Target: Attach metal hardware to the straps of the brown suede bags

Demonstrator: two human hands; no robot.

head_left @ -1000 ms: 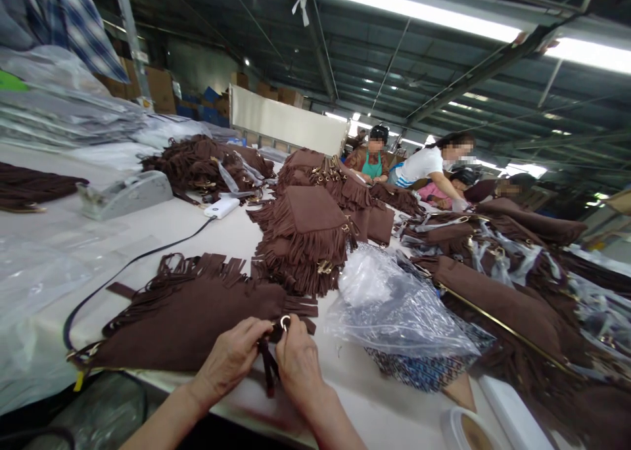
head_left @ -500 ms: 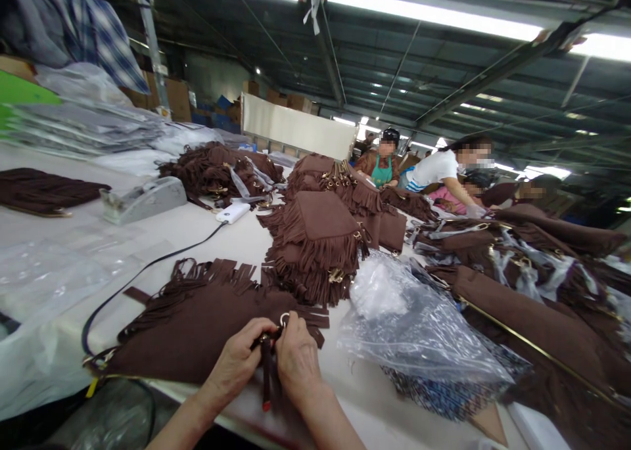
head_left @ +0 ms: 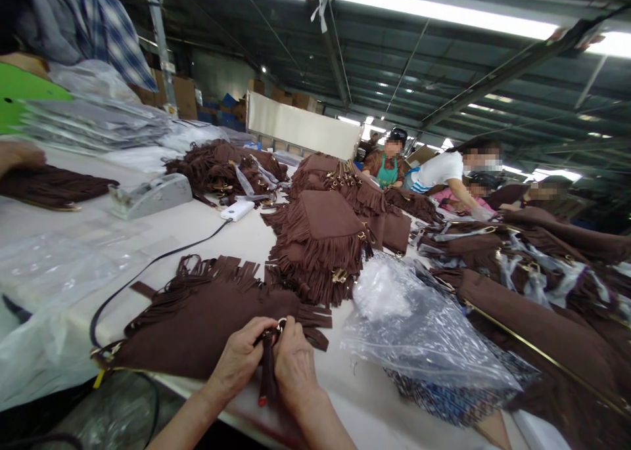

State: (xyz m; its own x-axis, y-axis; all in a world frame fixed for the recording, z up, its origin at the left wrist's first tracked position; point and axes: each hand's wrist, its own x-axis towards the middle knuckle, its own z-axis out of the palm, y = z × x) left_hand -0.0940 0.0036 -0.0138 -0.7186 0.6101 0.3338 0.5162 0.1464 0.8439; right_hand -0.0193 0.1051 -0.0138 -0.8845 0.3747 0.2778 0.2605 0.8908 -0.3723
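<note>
A dark brown fringed bag (head_left: 197,332) lies flat at the table's front edge, with a gold zip along its near side. At its right end my left hand (head_left: 240,355) is closed in a pinch on a brown leather strap (head_left: 267,368), which hangs down and has a red tip. Right beside it, my right hand (head_left: 296,364) is closed at a gold metal ring (head_left: 281,324). The two hands almost touch, and their fingers partly hide the strap's upper end and the fitting there.
Stacked brown fringed bags (head_left: 328,223) stand ahead. A plastic-wrapped patterned bundle (head_left: 428,338) and more bags (head_left: 542,325) lie to the right. A grey tape dispenser (head_left: 152,197), a white device (head_left: 237,210) and another person's hand (head_left: 20,157) are on the left. Co-workers stand beyond.
The view has shifted slightly, so things sit a little farther right. Another person's hand has come in at the left edge onto a brown bag. My hands stay together at the ring and strap.
</note>
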